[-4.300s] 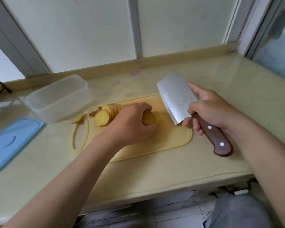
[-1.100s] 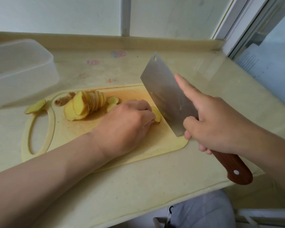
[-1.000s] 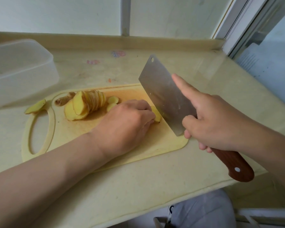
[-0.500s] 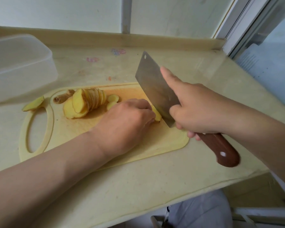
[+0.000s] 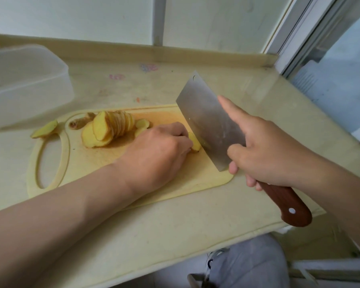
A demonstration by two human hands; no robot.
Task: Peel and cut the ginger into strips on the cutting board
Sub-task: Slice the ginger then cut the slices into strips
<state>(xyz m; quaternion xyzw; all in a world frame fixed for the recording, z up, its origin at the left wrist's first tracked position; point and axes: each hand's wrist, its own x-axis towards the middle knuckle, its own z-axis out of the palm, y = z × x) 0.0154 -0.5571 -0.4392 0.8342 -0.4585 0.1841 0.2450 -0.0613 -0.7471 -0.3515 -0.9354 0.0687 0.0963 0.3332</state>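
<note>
1. Broadly, the worktop [image 5: 175, 225] has bare room in front of the cutting board and to its right. Its front right corner lies near the cleaver's wooden handle.
2. A clear container [image 5: 23, 84] stands at the far left, apart from the board and out of the blade's way.
3. The cutting board [image 5: 96, 163] lies slanted across the middle, and its right end sits just under the blade's heel.
4. The right hand [image 5: 266, 150] is wrapped round the cleaver [image 5: 208, 121], forefinger laid along the flat. The edge appears to be down against the ginger.
5. The left hand [image 5: 156, 154] is curled over the ginger piece [image 5: 195, 142], pinning it to the board just beside the steel. That is the tightest spot.
6. A fan of ginger slices [image 5: 108, 129] leans at the board's left. Peeling looks done and slicing nearly so, but I judge that cutting into strips is not yet begun.
7. One stray slice [image 5: 44, 128] lies off the board, by its handle hole.
</note>
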